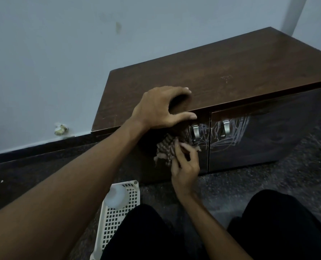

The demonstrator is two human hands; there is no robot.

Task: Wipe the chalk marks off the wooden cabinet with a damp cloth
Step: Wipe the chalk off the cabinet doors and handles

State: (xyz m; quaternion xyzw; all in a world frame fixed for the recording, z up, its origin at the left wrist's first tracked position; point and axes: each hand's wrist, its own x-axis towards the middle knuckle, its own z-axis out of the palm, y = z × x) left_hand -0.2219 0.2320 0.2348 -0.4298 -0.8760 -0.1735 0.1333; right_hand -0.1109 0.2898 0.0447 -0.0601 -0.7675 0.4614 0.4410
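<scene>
A pale blue wall [62, 53] and dark speckled floor [268, 175] surround a low, dark wooden cabinet [212, 72]. The left hand [159, 109] rests arched over its top front edge, holding nothing. The right hand [185, 166] pinches a striped cloth [165, 149] against the left door, beside white chalk marks [236, 136].

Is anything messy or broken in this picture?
Yes. White chalk scribbles cover both cabinet doors around the metal handles, beside the cloth in the right hand. Low on the wall, left of the cabinet, a chipped patch looks broken.

Left hand [159, 107] spread (right hand [184, 166] lower, curled)
</scene>
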